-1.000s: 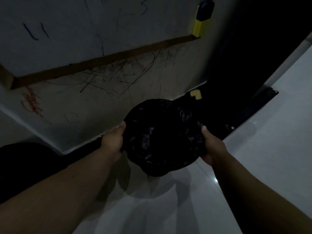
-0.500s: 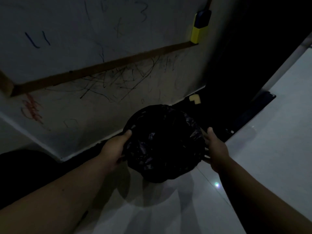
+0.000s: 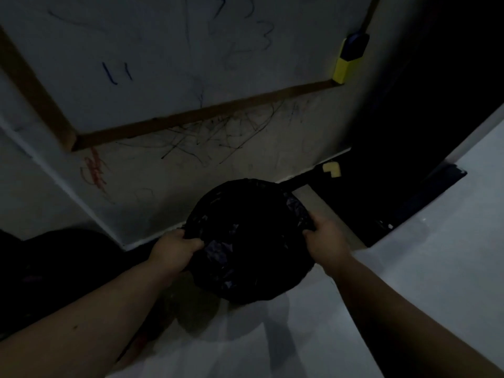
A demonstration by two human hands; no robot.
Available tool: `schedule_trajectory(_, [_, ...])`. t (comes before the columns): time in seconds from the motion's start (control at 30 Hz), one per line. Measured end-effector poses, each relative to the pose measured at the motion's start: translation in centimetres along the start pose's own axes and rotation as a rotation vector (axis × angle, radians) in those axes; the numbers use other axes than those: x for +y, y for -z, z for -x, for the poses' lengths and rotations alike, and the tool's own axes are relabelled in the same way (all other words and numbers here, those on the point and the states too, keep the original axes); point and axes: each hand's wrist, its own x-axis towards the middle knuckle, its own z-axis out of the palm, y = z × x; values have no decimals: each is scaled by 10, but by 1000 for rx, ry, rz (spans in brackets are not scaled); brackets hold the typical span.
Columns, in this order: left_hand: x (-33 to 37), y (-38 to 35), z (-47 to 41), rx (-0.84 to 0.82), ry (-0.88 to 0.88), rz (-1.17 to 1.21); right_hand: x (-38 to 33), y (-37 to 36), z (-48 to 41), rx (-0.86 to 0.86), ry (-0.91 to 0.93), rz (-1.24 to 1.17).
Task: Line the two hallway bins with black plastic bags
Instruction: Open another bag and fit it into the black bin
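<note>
A round bin covered by a crinkled black plastic bag (image 3: 251,241) stands on the pale floor close to the scribbled wall. My left hand (image 3: 174,251) grips the bag's edge at the bin's left rim, fingers curled around the plastic. My right hand (image 3: 326,237) holds the bag's edge at the right rim. The bin's own body is hidden under the bag. The light is dim and details inside the bag are too dark to make out.
A wall with pen scribbles (image 3: 207,143) and a wooden-framed board (image 3: 191,118) rises behind the bin. A yellow and blue object (image 3: 347,60) hangs at the board's corner. A dark doorway (image 3: 422,118) opens at the right. A dark shape (image 3: 54,257) lies at the left.
Both hands have closed on the bag's edge at the rim; half a second ago the right hand's fingers were spread beside it. The view has shifted, with the bin lower in frame.
</note>
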Motion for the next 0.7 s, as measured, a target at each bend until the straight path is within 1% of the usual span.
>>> schedule_trajectory(0.2, [-3, 44, 16, 140, 18, -10, -30, -36, -13, -139, 109, 28])
schedule_trajectory(0.27, [-3, 50, 19, 134, 18, -18, -33, -44, -20, -133, 152, 55])
schedule_trajectory(0.33, [-3, 53, 23, 117, 25, -24, -35, -46, -25, -134, 152, 61])
schedule_trajectory(0.43, [3, 52, 30, 120, 4, -106, -38, -42, -24, -167, 113, 14])
schedule_trajectory(0.5, [11, 50, 41, 129, -51, -200, -43, -35, -13, -138, 99, -13])
schedule_trajectory(0.57, [21, 52, 57, 132, -72, -226, -54, -23, 0, -85, 141, -49])
schedule_trajectory(0.6, [28, 52, 67, 133, -83, -206, -61, -16, 8, -85, 171, -80])
schedule_trajectory(0.63, [41, 53, 80, 125, -96, -190, -74, -6, 17, -109, 192, -119])
schedule_trajectory(0.7, [69, 52, 106, 108, -128, -155, -99, 17, 34, -199, 161, -224])
